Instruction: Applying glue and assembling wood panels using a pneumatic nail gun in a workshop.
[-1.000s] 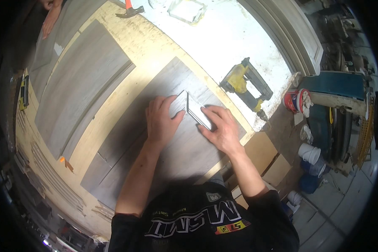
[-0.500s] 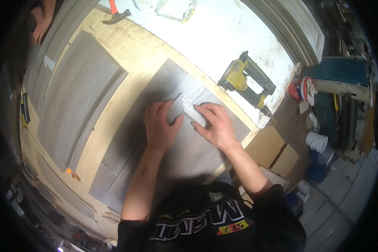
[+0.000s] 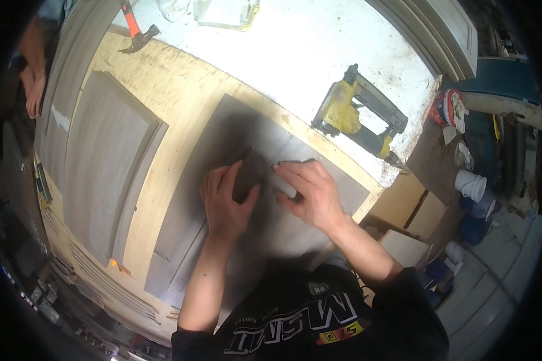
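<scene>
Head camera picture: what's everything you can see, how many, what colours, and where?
Wood-grain panel: 1, grey, centre
Small dark board: 1, dark grey, centre
Small light board: 1, light grey, centre
Framed panel: 1, grey-brown, left
Claw hammer: 1, orange handle, dark head, upper left
Nail gun: 1, yellow and black, upper right
White tabletop: 1, white, top
Bucket: 1, white, right
Thin strips: several, brownish, lower left
Another person's hand: at least 1, bare, upper left
Other things: too dim to count, picture edges
Printed shirt: 1, black, bottom
Left hand: 1, bare, holding the small dark board
Right hand: 1, bare, holding the small light board
</scene>
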Tool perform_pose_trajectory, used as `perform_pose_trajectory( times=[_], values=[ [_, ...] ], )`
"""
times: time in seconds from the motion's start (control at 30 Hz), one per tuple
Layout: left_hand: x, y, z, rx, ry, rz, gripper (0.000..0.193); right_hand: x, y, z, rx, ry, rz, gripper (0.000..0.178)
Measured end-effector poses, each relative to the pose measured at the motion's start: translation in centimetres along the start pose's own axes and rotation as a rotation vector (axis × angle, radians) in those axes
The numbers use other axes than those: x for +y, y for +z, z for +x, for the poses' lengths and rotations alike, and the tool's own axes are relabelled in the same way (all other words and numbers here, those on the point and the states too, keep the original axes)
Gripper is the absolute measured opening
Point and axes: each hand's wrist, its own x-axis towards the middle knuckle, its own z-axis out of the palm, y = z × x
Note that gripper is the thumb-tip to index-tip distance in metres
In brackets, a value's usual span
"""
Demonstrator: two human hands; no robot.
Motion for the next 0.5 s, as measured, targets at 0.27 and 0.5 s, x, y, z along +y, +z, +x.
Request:
perform_pose_trajectory(
  times=[0.27,0.5],
  values=[
    [-0.23,0.17,0.02,-0.01,-0.01,0.007,0.059,0.54,0.01,0.27,0.011,-0.015,0.016,0.056],
    [0.57,-0.41,-0.08,0.032,-0.023,0.065,0.058,-0.11,-0.22,0.62,0.013,-0.039,0.023,0.056]
  ],
)
